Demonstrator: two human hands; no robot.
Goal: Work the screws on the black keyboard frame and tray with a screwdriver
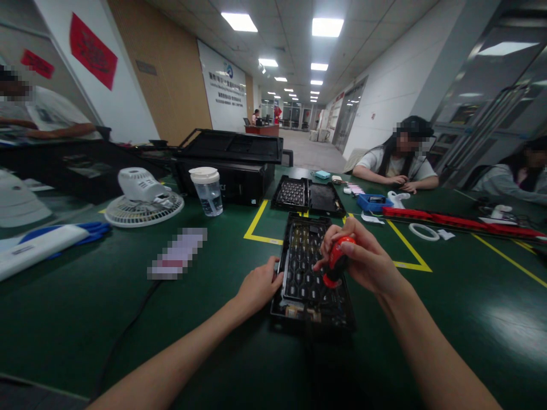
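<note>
An opened black case [304, 262] lies in front of me, with rows of small dark pieces in its shaped slots. At its near end sit brass-coloured and dark parts that I cannot make out. My left hand [261, 283] grips the case's left edge, fingers bent over the rim. Above the right side of the case, my right hand [361, 253] is closed around a red-and-black screwdriver [337, 259] with a thick handle. The tool is tilted, its lower end close to the slots. Whether its tip touches anything is hidden.
Another open case [293, 192] lies just beyond, near yellow tape [252, 230]. To the left are a lidded cup [208, 193], a white fan [145, 208] and a blurred-out phone on a cable. A blue tray [374, 203] is at right. People sit around the table.
</note>
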